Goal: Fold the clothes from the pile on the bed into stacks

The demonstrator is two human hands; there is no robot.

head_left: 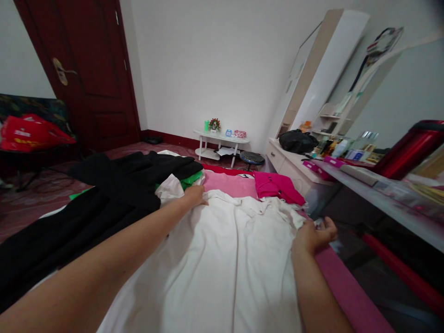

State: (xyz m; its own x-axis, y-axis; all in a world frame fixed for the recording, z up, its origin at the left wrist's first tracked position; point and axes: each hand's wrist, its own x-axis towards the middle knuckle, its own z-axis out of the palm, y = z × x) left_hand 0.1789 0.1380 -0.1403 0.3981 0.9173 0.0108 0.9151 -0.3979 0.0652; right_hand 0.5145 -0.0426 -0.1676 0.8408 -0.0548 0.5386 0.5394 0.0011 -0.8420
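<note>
A white shirt (222, 259) lies spread out in front of me, its collar end (256, 206) pointing away. At its far left shoulder, my left hand (194, 196) is closed on the cloth. My right hand (314, 235) has curled fingers around the fabric at the shirt's right shoulder, near the edge of the pink surface; part of its grip is hidden. Beyond the collar sits a folded bright pink garment (277, 186). Dark clothes (114, 185) are heaped to the left of the shirt, with a green cloth (191, 179) showing beside them.
On the right stand a white dresser (275, 157) holding a black bag (297, 141) and bottles, and a shelf with a red cylinder (409, 150). A small white table (222, 135) and a round stool (252, 158) are by the wall. A red bag (33, 133) rests at left.
</note>
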